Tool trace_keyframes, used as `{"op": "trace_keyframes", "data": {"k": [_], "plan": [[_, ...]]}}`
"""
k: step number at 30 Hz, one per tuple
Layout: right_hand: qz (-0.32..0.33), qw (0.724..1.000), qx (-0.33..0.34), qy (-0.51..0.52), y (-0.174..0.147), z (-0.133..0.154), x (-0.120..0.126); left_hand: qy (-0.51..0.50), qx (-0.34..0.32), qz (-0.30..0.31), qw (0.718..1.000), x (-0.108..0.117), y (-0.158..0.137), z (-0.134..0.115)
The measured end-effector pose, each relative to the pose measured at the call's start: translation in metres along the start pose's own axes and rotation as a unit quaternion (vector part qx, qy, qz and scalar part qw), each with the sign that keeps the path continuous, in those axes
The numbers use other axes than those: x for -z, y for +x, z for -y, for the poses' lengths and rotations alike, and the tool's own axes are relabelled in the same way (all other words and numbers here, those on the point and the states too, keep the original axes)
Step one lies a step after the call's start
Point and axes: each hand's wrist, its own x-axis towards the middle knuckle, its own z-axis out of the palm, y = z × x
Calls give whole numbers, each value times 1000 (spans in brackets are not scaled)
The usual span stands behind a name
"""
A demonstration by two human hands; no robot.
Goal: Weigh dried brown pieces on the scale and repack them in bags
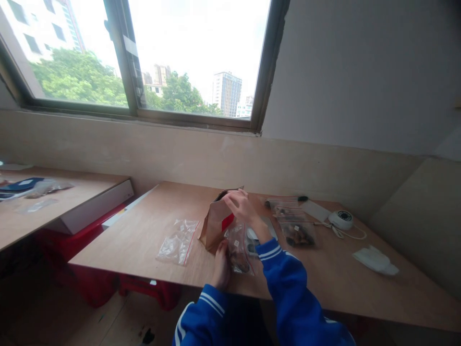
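A brown paper bag [214,223] with a red patch on its side stands tilted on the table, its mouth facing up. My left hand [221,266] is closed around the lower near edge of the bag. Up at the mouth, my right hand [243,206] has its fingers bent and pinched on the rim; the fingertips are partly hidden. An empty-looking clear zip bag [177,241] with a red seal lies left of the paper bag. Just right of my left hand lies another clear zip bag [238,250] with small brownish things in it.
Several zip bags [297,233] with dark brown contents lie at the right, near a white dome camera [340,219] with a cable. A crumpled white tissue [375,260] lies farther right. Red plastic stools [154,288] are under the table [126,245]. A second table [82,187] stands left.
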Motion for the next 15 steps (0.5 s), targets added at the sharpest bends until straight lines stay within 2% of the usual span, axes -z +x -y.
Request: {"op": "trace_keyframes", "data": {"k": [2,5,7,9,11,15], "plan": [[-8,1000,3,-19,-5,4,2,-4,-5,-3,1000,-1,0,0],[-89,996,-13,7,-15,13,13,-5,-7,-6,1000,-2,-2,-2],[-137,988,-53,53,-28,14,22,-1,-10,-12,1000,-3,-3,-4],[-148,977,-108,109,-50,6,31,3,-11,-17,1000,-3,-5,-6],[-119,969,-166,142,-77,-5,35,3,-7,-16,1000,-4,-7,-7],[21,958,-253,134,-131,-21,25,-7,10,-8,1000,-7,-9,-11]]}}
